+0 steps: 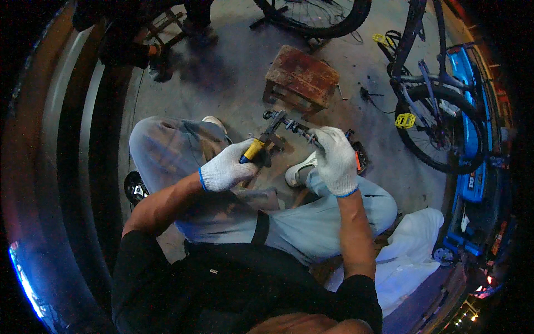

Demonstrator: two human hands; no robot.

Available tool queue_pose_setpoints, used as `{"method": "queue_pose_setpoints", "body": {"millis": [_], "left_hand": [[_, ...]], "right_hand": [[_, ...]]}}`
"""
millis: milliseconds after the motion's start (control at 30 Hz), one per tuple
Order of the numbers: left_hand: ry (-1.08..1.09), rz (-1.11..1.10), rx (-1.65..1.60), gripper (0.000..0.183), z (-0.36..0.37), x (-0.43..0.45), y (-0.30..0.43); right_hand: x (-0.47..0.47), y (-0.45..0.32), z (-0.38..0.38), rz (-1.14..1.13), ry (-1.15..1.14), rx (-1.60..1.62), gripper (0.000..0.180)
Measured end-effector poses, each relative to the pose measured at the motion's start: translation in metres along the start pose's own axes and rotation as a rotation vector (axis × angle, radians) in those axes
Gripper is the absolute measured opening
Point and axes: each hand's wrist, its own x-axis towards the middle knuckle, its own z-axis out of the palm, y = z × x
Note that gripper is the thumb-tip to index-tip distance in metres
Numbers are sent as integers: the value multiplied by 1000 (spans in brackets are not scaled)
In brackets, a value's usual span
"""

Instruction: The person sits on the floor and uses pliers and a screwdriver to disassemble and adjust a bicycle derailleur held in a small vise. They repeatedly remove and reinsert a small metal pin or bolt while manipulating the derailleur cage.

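Both my hands wear white knit gloves with blue cuffs. My left hand (230, 166) grips a tool with a yellow and blue handle (253, 150), whose dark metal head points up and to the right. My right hand (337, 159) is closed around one end of a dark metal part with several small fittings (297, 126). The tool's head meets this part in front of my knees; how they are joined is too small to tell. The fingertips of my right hand are partly hidden by the glove's back.
A worn reddish wooden stool (304, 75) stands ahead. A bicycle with yellow pedals (405, 121) is at the right, and another bicycle wheel (317, 29) at the top. A dark tray (359, 158) lies beyond my right hand. Another person's foot (159, 69) is at the upper left.
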Motion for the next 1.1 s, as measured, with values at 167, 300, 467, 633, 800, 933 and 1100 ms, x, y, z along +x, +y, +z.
{"method": "queue_pose_setpoints", "body": {"millis": [167, 300, 467, 633, 800, 933, 1100], "left_hand": [[-4, 38, -1, 42, 1, -1, -3], [2, 119, 95, 46, 2, -3, 0], [-53, 123, 218, 64, 0, -2, 3], [18, 149, 311, 63, 5, 0, 2], [96, 100, 355, 62, 6, 3, -1], [106, -44, 214, 60, 4, 6, -11], [167, 27, 62, 48, 5, 10, -23]], "right_hand": [[-1, 9, -11, -9, -27, 24, 48], [-1, 23, -7, 510, -16, -14, 39], [-5, 38, -8, 1158, -175, 690, 42], [-18, 25, -14, 1051, 78, 1476, 40], [-12, 9, -7, 768, 161, 1108, 31], [-5, -8, -6, 337, 125, 551, 30], [-3, -29, -8, -124, 44, 65, 39]]}}
